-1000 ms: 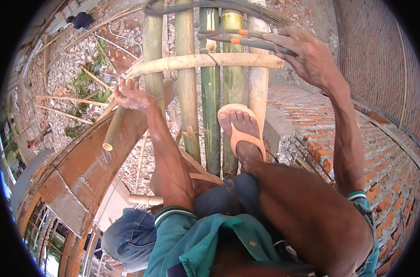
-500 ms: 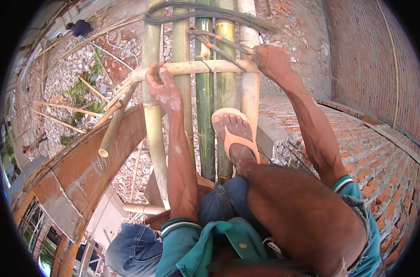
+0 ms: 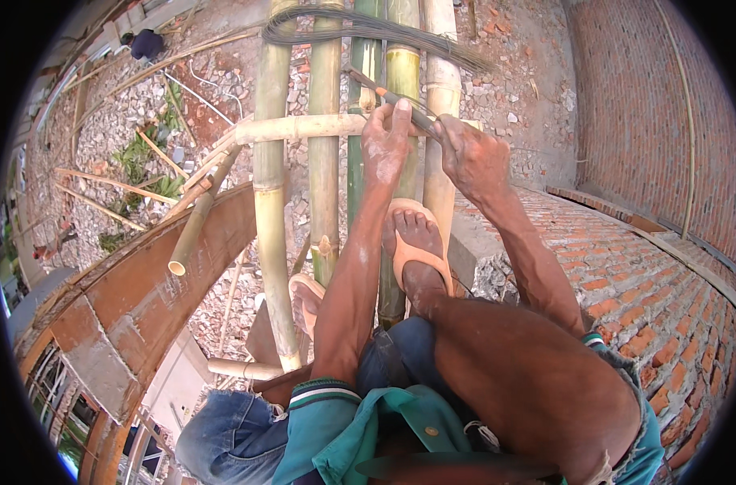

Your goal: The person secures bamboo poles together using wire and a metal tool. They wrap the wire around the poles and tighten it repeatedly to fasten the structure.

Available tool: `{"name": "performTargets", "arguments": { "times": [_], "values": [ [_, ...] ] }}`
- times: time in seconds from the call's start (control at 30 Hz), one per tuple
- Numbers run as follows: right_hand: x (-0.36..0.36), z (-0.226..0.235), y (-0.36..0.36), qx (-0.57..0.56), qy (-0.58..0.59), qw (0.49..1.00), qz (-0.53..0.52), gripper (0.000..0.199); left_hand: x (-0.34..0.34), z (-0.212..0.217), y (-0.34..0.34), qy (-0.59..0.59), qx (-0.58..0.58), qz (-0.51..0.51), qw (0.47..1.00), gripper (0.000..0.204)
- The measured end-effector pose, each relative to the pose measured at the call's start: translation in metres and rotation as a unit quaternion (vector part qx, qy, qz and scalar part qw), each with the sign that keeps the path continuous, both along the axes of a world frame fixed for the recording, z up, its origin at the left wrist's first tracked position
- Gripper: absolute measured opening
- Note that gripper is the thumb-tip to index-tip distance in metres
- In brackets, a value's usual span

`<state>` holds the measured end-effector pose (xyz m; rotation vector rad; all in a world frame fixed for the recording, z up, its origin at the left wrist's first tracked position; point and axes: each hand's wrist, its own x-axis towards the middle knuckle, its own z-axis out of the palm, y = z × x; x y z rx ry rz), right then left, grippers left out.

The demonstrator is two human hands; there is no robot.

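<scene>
I sit high on a platform of upright-running bamboo poles [image 3: 269,202]. A pale bamboo crosspiece [image 3: 303,127] lies across them. My right hand [image 3: 475,158] is shut on a thin dark pliers-like tool with orange on its handles [image 3: 386,94], just beyond the crosspiece. My left hand [image 3: 386,139] meets it there, fingers pinched on the same tool, thumb raised. A bundle of dark tie wire [image 3: 360,26] lies across the poles further out. My foot in an orange sandal [image 3: 416,246] rests on the poles below the hands.
A brick wall top [image 3: 627,267] runs along my right, with a taller brick wall [image 3: 651,97] behind. To the left, a curved brown arch [image 3: 141,291] and a loose bamboo piece [image 3: 192,233]. Rubble ground [image 3: 101,137] lies far below, with a person [image 3: 145,44] on it.
My left hand left the crosspiece's left end and moved right. My right hand came in from the crosspiece's right end. Both now meet on the tool at the middle poles.
</scene>
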<state>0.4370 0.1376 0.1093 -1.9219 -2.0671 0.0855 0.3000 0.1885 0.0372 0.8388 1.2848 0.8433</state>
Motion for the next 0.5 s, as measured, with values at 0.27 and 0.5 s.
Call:
{"name": "performTargets", "arguments": {
  "times": [0.27, 0.5],
  "values": [
    [0.021, -0.016, -0.009, -0.09, 0.007, 0.989, -0.121, 0.016, -0.018, -0.01, 0.002, -0.193, -0.197, 0.086, 0.958, 0.028],
    [0.044, 0.011, 0.004, -0.219, 0.001, 0.975, -0.031, 0.016, -0.031, 0.01, -0.001, -0.018, -0.091, 0.033, 0.995, 0.036]
  ]
}}
